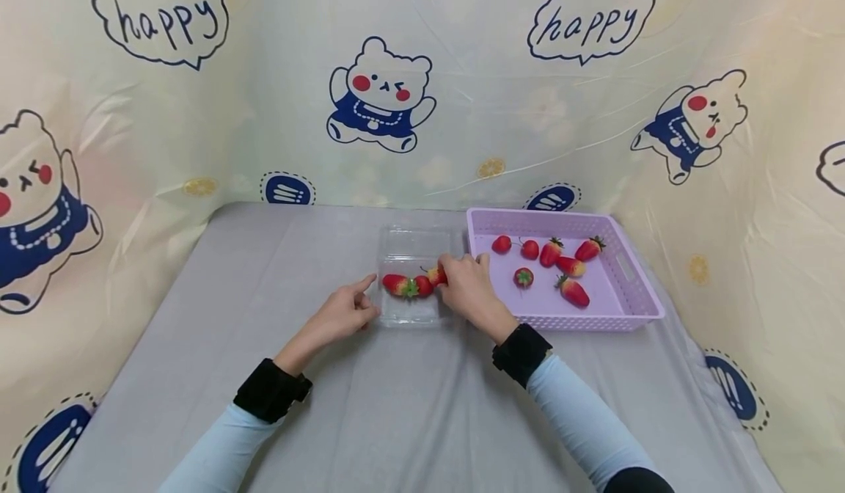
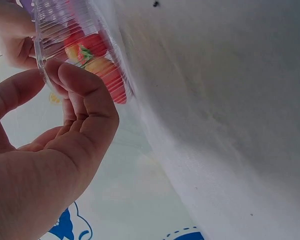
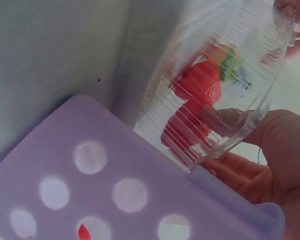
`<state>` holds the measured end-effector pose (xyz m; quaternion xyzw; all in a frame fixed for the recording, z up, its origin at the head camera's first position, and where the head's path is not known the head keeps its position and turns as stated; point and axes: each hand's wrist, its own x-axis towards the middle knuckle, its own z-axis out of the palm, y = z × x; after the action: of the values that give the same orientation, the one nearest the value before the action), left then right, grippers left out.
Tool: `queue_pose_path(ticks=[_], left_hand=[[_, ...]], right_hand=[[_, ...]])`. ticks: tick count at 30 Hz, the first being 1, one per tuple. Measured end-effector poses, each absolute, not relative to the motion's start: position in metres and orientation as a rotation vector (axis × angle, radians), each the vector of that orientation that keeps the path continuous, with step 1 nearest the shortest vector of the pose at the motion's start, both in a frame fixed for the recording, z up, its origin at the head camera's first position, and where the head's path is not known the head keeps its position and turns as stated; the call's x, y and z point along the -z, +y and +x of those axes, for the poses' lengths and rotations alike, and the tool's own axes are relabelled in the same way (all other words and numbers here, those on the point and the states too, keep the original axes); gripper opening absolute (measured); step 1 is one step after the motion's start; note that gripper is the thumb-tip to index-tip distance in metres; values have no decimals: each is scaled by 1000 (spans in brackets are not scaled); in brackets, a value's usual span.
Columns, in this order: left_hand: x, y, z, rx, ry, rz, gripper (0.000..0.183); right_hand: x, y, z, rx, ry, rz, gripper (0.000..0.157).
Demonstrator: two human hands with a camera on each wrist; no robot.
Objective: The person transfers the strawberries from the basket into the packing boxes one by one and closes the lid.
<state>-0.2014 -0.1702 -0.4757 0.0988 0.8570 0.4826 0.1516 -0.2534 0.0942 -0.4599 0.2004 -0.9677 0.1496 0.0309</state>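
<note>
Sleeves (image 1: 584,412) — hands (image 1: 339,313) (image 1: 470,286) at clear box (image 1: 416,320) — strawberries (image 1: 396,284) inside

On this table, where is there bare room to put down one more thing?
Free: the grey cloth left of the left hand, and its stretch between the sleeves. Crowded: the clear box, with strawberries inside and the right hand at it, beside the purple basket.
</note>
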Motion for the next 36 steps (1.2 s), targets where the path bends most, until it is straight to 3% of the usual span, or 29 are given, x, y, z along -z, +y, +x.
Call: queue_pose_path(ticks=[19,36], left_hand=[[475,-168,-201,-1389,2456,269,74],[476,-170,-201,-1384,2464,280,73]], right_hand=[[464,88,-254,-309,-2977,636,24],[470,88,-255,-240,-2965,650,11]])
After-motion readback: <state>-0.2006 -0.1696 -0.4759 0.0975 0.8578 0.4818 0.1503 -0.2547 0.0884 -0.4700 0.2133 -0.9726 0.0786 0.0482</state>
